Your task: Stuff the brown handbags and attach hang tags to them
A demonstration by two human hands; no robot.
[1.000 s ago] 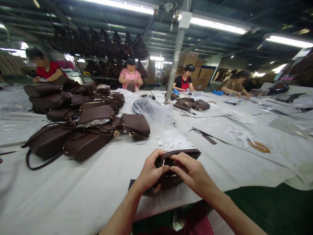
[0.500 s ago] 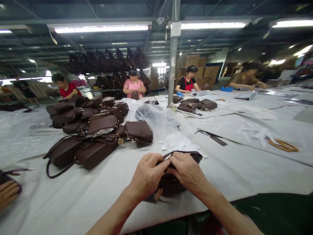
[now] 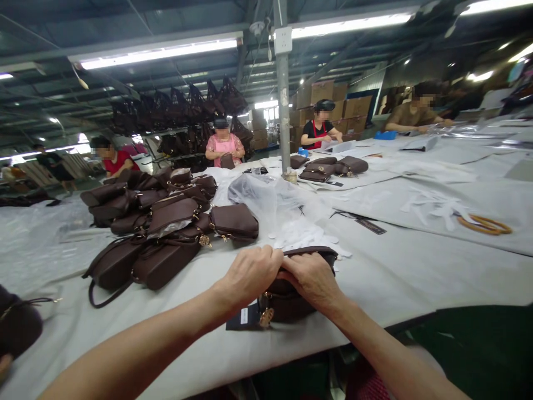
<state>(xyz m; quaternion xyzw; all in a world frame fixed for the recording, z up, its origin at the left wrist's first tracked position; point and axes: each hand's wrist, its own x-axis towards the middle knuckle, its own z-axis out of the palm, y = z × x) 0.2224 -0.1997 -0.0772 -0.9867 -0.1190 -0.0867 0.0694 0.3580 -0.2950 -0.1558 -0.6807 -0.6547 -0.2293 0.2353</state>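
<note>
The two bare hands have drawn together at the mouth of a dark brown, leather-like bag with gold-coloured fittings point(image 3: 293, 305), where a second ago there was a gap between them and a slim metallic piece showed. Now the left hand point(image 3: 252, 272) is closed with its knuckles uppermost, and the right hand point(image 3: 314, 278) curls over the upper edge, its fingers meeting those of the left. Both grip the bag at its mouth; whether they pinch the rim, the zip or something else there is hidden, so the work now seems centred on one small spot. The bag sits near the front edge of the white-covered counter point(image 3: 187, 339), below the hands. At its left side, a black card tag with a white label point(image 3: 244, 316) has come into clearer sight, beside an ornate gold-coloured charm point(image 3: 267, 317). Just beyond the bag lie thin white pieces point(image 3: 306, 233). Farther left, the heap of brown bags point(image 3: 175, 216) looks unchanged, while at the far left edge another person's fingertips point(image 3: 5, 364) show beside a rounded dark bag point(image 3: 19, 325).
</note>
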